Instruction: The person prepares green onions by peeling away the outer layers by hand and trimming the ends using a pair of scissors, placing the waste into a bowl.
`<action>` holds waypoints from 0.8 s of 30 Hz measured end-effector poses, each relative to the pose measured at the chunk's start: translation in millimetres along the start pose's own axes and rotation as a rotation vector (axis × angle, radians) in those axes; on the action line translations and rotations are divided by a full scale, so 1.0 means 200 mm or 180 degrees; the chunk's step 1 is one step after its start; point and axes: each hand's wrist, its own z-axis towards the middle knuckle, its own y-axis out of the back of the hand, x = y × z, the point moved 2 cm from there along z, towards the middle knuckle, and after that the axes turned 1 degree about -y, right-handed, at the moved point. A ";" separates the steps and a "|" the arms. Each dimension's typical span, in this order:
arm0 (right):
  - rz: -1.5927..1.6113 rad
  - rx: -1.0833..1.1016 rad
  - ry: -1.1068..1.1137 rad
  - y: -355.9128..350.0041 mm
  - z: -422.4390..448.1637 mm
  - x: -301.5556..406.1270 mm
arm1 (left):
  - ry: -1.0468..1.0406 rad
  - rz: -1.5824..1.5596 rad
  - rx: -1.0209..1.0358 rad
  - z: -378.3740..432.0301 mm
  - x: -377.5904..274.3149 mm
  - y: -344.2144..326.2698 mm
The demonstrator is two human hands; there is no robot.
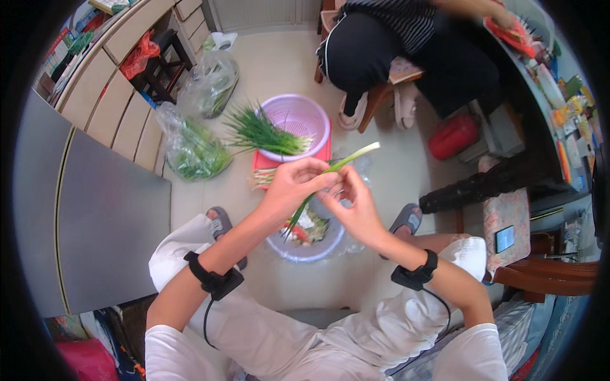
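Note:
Between my two hands is a green onion (350, 156), its white end pointing up to the right and its green leaves hanging down to the left. My left hand (305, 178) pinches the stalk with thumb and fingers. Close against it, my right hand (351, 200) has its fingers curled at the same stalk. Below the hands stands a lined bin (305, 257) with scraps inside. Beyond them, a purple plastic colander (298, 112) holds a bunch of green onions (271, 133). It rests on a red stool (267, 162), where more white stalks (263, 177) lie, partly behind my left hand.
Clear plastic bags of greens (198, 152) sit on the floor at the left, beside the drawer cabinet (114, 109). Another person (381, 43) sits at the upper right by a cluttered table (548, 109). A phone (505, 239) lies on a cushioned seat (510, 209) at the right.

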 end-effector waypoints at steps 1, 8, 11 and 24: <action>-0.0190 -0.0074 0.0006 0.00 -0.01 -0.02 | 0.0073 0.0004 -0.0041 -0.01 0.02 0.01; -0.0135 -0.0074 -0.0247 0.07 -0.05 -0.08 | 0.0038 0.0236 0.0105 0.00 0.10 0.01; -0.0060 -0.0105 -0.0298 0.09 -0.05 -0.08 | 0.0062 0.0366 0.0082 0.00 0.12 0.01; -0.0031 -0.0191 -0.0396 0.14 0.00 -0.02 | -0.0293 0.0484 0.0247 0.03 0.11 -0.02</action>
